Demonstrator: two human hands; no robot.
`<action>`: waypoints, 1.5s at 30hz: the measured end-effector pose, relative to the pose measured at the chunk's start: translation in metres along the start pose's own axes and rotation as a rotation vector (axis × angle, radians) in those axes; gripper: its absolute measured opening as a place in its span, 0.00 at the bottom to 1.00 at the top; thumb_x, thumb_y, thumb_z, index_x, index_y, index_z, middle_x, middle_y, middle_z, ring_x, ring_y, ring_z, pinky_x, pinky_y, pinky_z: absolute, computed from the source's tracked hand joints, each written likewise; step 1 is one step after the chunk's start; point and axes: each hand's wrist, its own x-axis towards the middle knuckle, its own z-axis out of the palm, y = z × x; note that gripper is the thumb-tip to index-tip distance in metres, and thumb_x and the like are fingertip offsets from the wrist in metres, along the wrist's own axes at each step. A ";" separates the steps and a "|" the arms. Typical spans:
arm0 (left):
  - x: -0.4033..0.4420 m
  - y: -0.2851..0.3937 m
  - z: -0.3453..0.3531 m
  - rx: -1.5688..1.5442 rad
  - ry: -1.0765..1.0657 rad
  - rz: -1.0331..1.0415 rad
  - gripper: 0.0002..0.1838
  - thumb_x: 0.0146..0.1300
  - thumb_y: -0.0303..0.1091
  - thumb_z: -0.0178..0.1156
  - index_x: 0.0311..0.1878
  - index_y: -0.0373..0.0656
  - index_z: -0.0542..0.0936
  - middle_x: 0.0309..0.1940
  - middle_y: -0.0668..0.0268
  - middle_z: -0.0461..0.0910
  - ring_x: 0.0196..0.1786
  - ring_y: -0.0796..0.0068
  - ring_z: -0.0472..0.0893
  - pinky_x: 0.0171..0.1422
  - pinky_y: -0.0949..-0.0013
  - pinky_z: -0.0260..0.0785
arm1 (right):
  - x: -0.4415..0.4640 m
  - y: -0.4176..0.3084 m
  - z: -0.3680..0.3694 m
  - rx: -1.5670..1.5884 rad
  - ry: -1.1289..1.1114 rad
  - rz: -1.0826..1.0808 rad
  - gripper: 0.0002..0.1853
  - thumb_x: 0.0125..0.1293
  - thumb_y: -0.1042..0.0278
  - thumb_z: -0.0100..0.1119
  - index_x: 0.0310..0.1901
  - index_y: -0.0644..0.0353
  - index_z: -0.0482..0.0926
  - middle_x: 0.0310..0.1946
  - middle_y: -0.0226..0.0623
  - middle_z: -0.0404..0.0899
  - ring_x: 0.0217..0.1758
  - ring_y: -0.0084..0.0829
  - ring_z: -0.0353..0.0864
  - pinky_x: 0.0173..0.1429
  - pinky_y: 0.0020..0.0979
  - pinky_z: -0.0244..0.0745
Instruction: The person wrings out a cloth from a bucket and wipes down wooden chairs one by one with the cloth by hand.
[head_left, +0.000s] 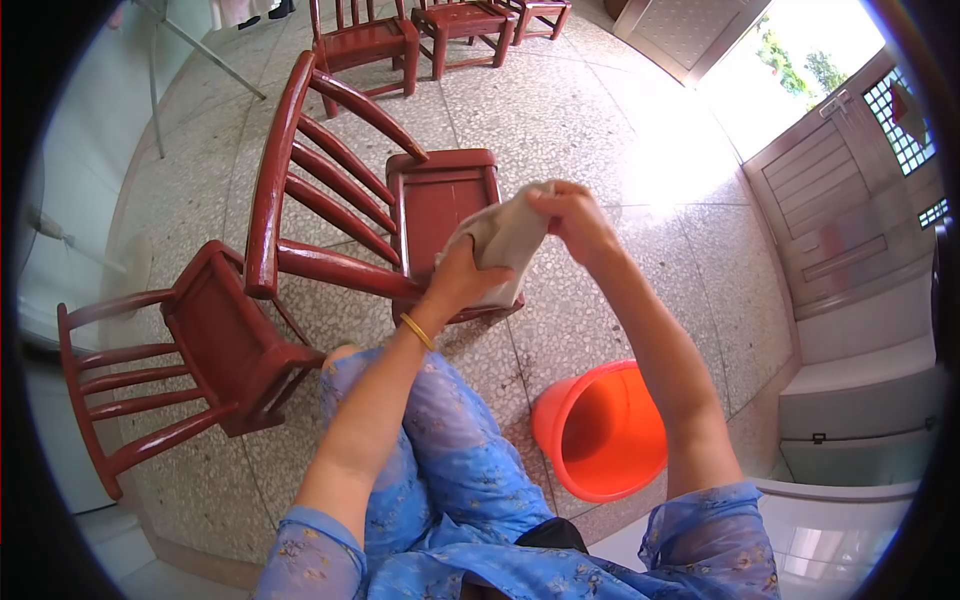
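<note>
A beige-grey cloth point(510, 240) is stretched between my two hands, above the front edge of a red wooden chair point(440, 205). My left hand point(465, 280) grips the cloth's near side, thumb pointing right; a yellow bangle circles that wrist. Higher and to the right, my right hand point(575, 215) pinches the cloth's upper corner. The cloth hides part of the chair's seat. Whether it touches the seat, I cannot tell. The chair's slatted back leans toward the left.
An orange-red bucket point(600, 430) stands on the speckled floor by my right side. A second red chair point(225, 340) is at the left, and several more point(365, 45) line the back. An open door point(825, 190) lets in bright light at right.
</note>
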 end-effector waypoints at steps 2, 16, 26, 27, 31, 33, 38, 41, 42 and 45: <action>-0.005 -0.005 -0.004 0.144 0.105 0.043 0.41 0.46 0.43 0.76 0.61 0.30 0.71 0.50 0.52 0.79 0.52 0.55 0.80 0.55 0.63 0.74 | -0.004 -0.022 0.000 0.178 -0.029 -0.024 0.12 0.67 0.66 0.61 0.43 0.67 0.78 0.38 0.41 0.81 0.40 0.33 0.82 0.50 0.35 0.78; -0.036 0.048 0.002 -0.616 -0.084 -0.327 0.40 0.55 0.47 0.74 0.65 0.40 0.66 0.52 0.61 0.77 0.45 0.68 0.80 0.42 0.61 0.76 | -0.038 -0.126 0.039 0.854 0.117 -0.294 0.16 0.73 0.70 0.50 0.55 0.74 0.67 0.54 0.57 0.71 0.60 0.51 0.71 0.71 0.56 0.66; 0.044 0.024 -0.081 0.149 0.358 0.041 0.09 0.60 0.28 0.56 0.40 0.36 0.83 0.28 0.63 0.82 0.31 0.77 0.80 0.37 0.65 0.73 | 0.007 -0.098 -0.036 0.625 0.341 -0.219 0.17 0.69 0.65 0.56 0.53 0.66 0.71 0.49 0.51 0.74 0.56 0.47 0.75 0.64 0.49 0.73; 0.050 0.037 -0.108 0.191 0.325 -0.041 0.10 0.61 0.26 0.54 0.40 0.36 0.84 0.28 0.63 0.83 0.30 0.77 0.79 0.37 0.65 0.72 | 0.014 -0.093 -0.049 0.463 0.467 -0.170 0.17 0.67 0.62 0.59 0.51 0.64 0.73 0.46 0.49 0.76 0.53 0.45 0.78 0.61 0.45 0.76; 0.087 0.073 -0.169 0.246 0.311 0.232 0.11 0.59 0.21 0.54 0.42 0.37 0.84 0.29 0.67 0.82 0.32 0.80 0.77 0.38 0.70 0.70 | 0.038 -0.076 -0.070 0.260 0.563 -0.133 0.14 0.63 0.62 0.61 0.48 0.58 0.76 0.39 0.41 0.79 0.40 0.38 0.82 0.49 0.38 0.78; 0.102 0.096 -0.179 0.156 0.326 0.177 0.13 0.58 0.20 0.55 0.44 0.38 0.83 0.32 0.67 0.82 0.34 0.78 0.78 0.40 0.70 0.70 | 0.046 -0.073 -0.069 0.368 0.438 -0.174 0.13 0.65 0.60 0.58 0.45 0.58 0.76 0.37 0.40 0.80 0.41 0.36 0.82 0.47 0.40 0.79; 0.138 0.117 -0.212 -0.020 0.397 0.039 0.19 0.56 0.18 0.58 0.52 0.42 0.79 0.38 0.64 0.82 0.40 0.71 0.80 0.45 0.67 0.73 | 0.083 -0.096 -0.065 -0.029 0.314 -0.265 0.17 0.71 0.52 0.54 0.46 0.60 0.73 0.35 0.41 0.79 0.33 0.32 0.81 0.40 0.34 0.82; 0.145 0.136 -0.228 -0.133 0.466 0.086 0.19 0.55 0.19 0.60 0.52 0.41 0.79 0.38 0.62 0.82 0.41 0.70 0.81 0.46 0.67 0.73 | 0.105 -0.122 -0.054 0.010 0.359 -0.368 0.17 0.68 0.53 0.56 0.41 0.62 0.75 0.29 0.37 0.78 0.29 0.29 0.80 0.35 0.33 0.81; 0.146 0.145 -0.233 -0.182 0.476 0.080 0.21 0.54 0.19 0.61 0.53 0.40 0.79 0.38 0.61 0.82 0.41 0.70 0.81 0.47 0.66 0.74 | 0.112 -0.131 -0.050 0.039 0.375 -0.391 0.18 0.68 0.52 0.56 0.42 0.63 0.75 0.29 0.36 0.77 0.27 0.28 0.78 0.33 0.33 0.80; 0.139 0.159 -0.240 -0.247 0.486 0.207 0.20 0.52 0.19 0.62 0.51 0.36 0.79 0.42 0.59 0.81 0.45 0.68 0.80 0.49 0.65 0.73 | 0.124 -0.146 -0.042 0.038 0.487 -0.435 0.19 0.67 0.52 0.57 0.39 0.64 0.75 0.27 0.37 0.76 0.26 0.30 0.77 0.32 0.33 0.78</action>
